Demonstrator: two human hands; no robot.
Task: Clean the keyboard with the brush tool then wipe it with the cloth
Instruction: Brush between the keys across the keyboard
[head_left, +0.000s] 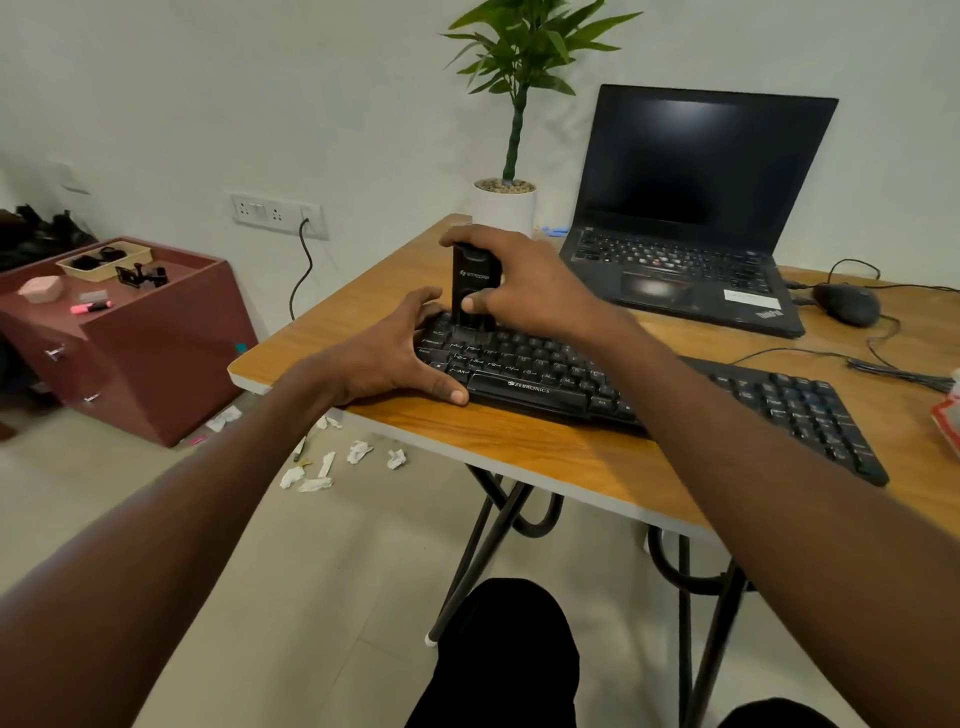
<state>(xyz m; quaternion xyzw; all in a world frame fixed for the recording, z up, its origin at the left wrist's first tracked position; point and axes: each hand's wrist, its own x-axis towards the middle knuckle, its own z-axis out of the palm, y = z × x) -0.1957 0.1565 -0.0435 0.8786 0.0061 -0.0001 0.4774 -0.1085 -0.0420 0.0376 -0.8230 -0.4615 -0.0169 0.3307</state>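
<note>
A: Nearest in?
B: The left hand (387, 358), at about nine o'clock of the keyboard (623, 387), fingers spread and relaxed, thumb along the front edge, bracing its end.
A: And beyond that?
B: The right hand (524, 280) grips the black brush tool (472, 283) upright, bristles on the far-left keys.
A: Further back?
B: At one o'clock, an open laptop (691, 208); at twelve, a potted plant (511, 171) on the wooden table (545, 447).

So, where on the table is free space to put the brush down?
Free: the wood strip between keyboard and near table edge, and the far-left corner beside the plant pot. Crowded: right side, with laptop, mouse and cables.
</note>
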